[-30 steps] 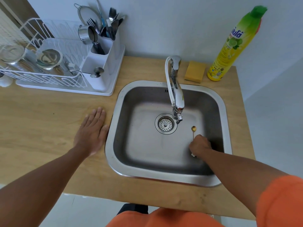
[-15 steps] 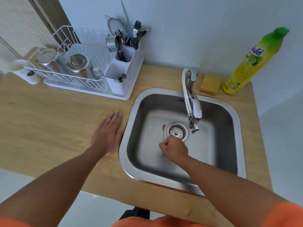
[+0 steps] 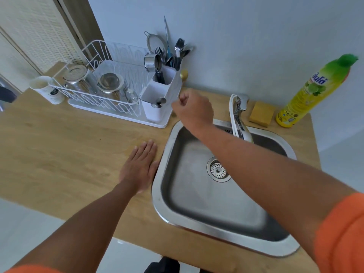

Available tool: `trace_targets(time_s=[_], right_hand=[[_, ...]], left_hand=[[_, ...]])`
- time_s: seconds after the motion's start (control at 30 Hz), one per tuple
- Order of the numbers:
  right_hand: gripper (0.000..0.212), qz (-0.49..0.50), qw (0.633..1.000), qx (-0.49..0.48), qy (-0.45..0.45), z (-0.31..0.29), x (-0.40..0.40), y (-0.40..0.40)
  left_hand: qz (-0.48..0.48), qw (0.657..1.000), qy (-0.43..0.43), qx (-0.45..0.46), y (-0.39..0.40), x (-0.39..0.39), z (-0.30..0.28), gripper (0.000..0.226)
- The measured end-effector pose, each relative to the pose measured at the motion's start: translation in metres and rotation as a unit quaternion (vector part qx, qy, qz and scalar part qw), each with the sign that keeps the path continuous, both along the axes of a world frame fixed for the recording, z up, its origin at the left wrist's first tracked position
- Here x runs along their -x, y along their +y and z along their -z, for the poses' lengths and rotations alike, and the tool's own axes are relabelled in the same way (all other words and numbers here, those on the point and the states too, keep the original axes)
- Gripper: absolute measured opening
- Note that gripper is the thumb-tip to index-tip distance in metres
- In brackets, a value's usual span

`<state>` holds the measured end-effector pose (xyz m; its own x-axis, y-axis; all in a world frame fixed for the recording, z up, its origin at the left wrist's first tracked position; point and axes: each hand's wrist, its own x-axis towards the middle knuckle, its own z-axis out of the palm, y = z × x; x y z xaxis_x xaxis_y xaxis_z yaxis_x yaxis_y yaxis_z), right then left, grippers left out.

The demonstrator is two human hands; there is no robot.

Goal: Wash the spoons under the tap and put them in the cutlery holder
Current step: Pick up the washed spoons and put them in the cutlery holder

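- Gold shows just past the right hand (image 3: pixel 194 111): the little round bowl of a spoon (image 3: pixel 184 74) sticks up on the far side of the white cutlery holder (image 3: pixel 167 89), close to the wall.
- The right hand is curled up, with the thumb and first finger pinched together. The thin handle is hard to see, so I think the hand pinches it, but I am not sure.
- The hand is just beside the right edge of the holder, over the wooden counter (image 3: pixel 59 154). The spoon looks as if it is not in the holder yet.
- The left hand (image 3: pixel 140 166) lies flat on the counter with its fingers straight and close together. It holds nothing. It is just left of the sink (image 3: pixel 167 209).
- The sink looks bare inside, with only the drain (image 3: pixel 218 170) in the middle. I see no more spoons waiting there.
- No water comes from the tap (image 3: pixel 239 113).
- The holder already has forks and other cutlery standing in its far part.
- So I think the washing is done for this spoon, and what is left is to drop it into the holder.
- Far right, a yellow sponge (image 3: pixel 261 114) and a soap bottle (image 3: pixel 311 91) stand by the wall.
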<state>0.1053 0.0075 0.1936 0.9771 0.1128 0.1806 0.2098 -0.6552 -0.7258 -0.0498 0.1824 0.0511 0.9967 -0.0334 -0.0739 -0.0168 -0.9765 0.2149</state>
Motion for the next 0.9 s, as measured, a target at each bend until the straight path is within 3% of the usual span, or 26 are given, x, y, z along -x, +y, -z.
trace_targets(time_s=[0.23, 0.53, 0.9], right_hand=[[0.012, -0.033, 0.997, 0.031, -0.063, -0.048, -0.051, 0.026], [0.006, -0.110, 0.991, 0.060, 0.036, -0.029, -0.058, 0.051], [0.026, -0.130, 0.972, 0.133, 0.141, -0.020, -0.052, 0.046]], left_hand=[[0.003, 1.000, -0.005, -0.008, 0.002, -0.001, 0.001, 0.071], [0.001, 1.000, -0.004, -0.011, 0.003, -0.001, 0.004, 0.067], [0.001, 1.000, -0.004, -0.005, 0.002, -0.001, 0.003, 0.068]])
